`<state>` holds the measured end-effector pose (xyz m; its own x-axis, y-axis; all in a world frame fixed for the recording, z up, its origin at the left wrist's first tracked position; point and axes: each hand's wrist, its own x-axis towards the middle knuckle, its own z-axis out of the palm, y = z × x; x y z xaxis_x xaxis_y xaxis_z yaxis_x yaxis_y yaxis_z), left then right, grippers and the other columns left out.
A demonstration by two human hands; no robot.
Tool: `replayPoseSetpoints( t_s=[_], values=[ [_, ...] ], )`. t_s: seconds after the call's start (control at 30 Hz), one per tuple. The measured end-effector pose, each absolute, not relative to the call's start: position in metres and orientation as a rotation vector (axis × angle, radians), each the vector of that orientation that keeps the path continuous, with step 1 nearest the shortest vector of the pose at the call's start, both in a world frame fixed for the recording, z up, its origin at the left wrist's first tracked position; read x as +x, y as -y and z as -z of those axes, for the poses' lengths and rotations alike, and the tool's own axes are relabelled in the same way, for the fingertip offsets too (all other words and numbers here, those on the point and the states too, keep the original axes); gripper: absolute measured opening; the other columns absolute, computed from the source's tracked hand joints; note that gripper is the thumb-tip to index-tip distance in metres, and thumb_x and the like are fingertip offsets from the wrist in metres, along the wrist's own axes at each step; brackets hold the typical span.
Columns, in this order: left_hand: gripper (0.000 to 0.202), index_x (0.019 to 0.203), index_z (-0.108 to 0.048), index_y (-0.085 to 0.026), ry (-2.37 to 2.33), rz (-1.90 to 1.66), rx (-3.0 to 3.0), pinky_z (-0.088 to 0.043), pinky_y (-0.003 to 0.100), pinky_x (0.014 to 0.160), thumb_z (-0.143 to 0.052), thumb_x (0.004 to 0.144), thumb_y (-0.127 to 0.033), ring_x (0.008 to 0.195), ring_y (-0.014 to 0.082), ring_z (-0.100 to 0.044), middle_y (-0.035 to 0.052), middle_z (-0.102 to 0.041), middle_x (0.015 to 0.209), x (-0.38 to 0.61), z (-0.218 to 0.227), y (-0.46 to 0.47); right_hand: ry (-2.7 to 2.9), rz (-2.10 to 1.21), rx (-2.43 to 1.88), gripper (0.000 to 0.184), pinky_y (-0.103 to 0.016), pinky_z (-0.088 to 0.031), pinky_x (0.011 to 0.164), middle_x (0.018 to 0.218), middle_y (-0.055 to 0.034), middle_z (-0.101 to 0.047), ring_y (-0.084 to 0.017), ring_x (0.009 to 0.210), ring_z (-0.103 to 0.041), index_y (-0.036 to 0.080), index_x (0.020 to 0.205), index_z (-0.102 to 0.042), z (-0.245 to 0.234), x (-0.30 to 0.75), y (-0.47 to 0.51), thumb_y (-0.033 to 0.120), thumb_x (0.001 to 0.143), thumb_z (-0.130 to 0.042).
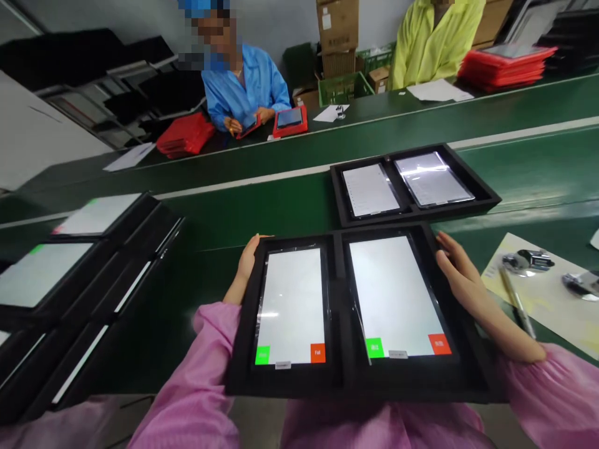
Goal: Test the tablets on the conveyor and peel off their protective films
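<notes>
Black tray [299, 383], one, two compartments, held by both bare hands over the near edge of a green work surface [262, 212]; left hand [246, 265] on its left edge, fingers closed round the side and mostly hidden; right hand [468, 290] at its right edge near the far corner, thumb and bent fingers holding the side. Contents: left tablet [292, 305] and right tablet [395, 296], one per compartment, white screens lit, each with a green and a red square at the lower corners. Just beyond: second tray [486, 199], holding two tablets. At left: stacked trays [135, 262]. At right: paper sheet [561, 312], bearing a pen [517, 302] and shiny objects [528, 262]. Across: co-worker in blue [264, 75], handling a red-cased tablet [249, 126]
</notes>
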<state>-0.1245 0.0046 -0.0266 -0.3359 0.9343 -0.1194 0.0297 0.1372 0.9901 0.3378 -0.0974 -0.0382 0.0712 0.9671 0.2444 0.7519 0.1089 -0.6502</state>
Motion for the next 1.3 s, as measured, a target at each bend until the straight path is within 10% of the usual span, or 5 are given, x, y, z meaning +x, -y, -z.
replayPoseSetpoints(
  t_s=[0.13,0.37,0.63,0.87,1.3],
  values=[
    [0.019,0.085,-0.068,-0.022,-1.721,-1.266,1.385,-0.038,0.046,0.123,-0.073,0.087,-0.04,0.132,0.0304,-0.056,0.0088,-0.071,0.11,-0.122,-0.001,0.0,1.933,-0.261,-1.685,0.051,-0.064,-0.044,0.115,0.157,-0.0109,-0.052,-0.04,0.143,-0.048,0.029,0.124,-0.075,0.019,0.327,0.064,0.067,0.102,-0.049],
    [0.024,0.087,-0.076,-0.022,-1.67,-0.61,2.272,-0.015,0.074,0.127,-0.064,0.096,-0.041,0.135,0.0372,-0.052,0.0133,-0.069,0.127,-0.078,-0.009,0.021,2.134,-0.169,-1.628,0.041,-0.064,-0.043,0.114,0.141,-0.0132,-0.065,-0.038,0.136,-0.054,0.023,0.094,-0.076,0.017,0.321,0.027,0.059,0.099,-0.058],
    [0.041,0.079,-0.071,-0.019,-1.752,-0.281,2.369,-0.02,0.082,0.123,-0.048,0.106,-0.04,0.141,0.0381,-0.051,0.0129,-0.067,0.133,-0.065,-0.022,0.021,2.103,-0.079,-1.56,0.029,-0.059,-0.05,0.105,0.136,-0.0076,-0.069,-0.037,0.133,-0.057,0.027,0.087,-0.08,0.028,0.333,0.026,0.05,0.096,-0.064],
    [0.032,0.125,-0.073,-0.023,-1.356,-0.137,2.576,-0.01,0.081,0.127,-0.048,0.108,-0.034,0.156,0.0369,-0.038,0.0124,-0.054,0.159,0.012,-0.03,0.022,2.182,0.086,-1.499,0.02,-0.058,-0.038,0.107,0.131,-0.0085,-0.072,-0.035,0.127,-0.06,0.025,0.092,-0.077,0.021,0.321,0.033,0.033,0.101,-0.061],
    [0.034,0.11,-0.073,-0.022,-1.356,-0.202,2.461,-0.004,0.079,0.128,-0.04,0.109,-0.032,0.155,0.0332,-0.038,0.0079,-0.057,0.158,0.025,-0.026,0.014,2.278,0.353,-1.408,0.024,-0.043,-0.033,0.096,0.101,-0.0099,-0.07,-0.026,0.095,-0.058,0.018,0.091,-0.069,0.011,0.309,0.037,0.027,0.108,-0.053]
  ],
)
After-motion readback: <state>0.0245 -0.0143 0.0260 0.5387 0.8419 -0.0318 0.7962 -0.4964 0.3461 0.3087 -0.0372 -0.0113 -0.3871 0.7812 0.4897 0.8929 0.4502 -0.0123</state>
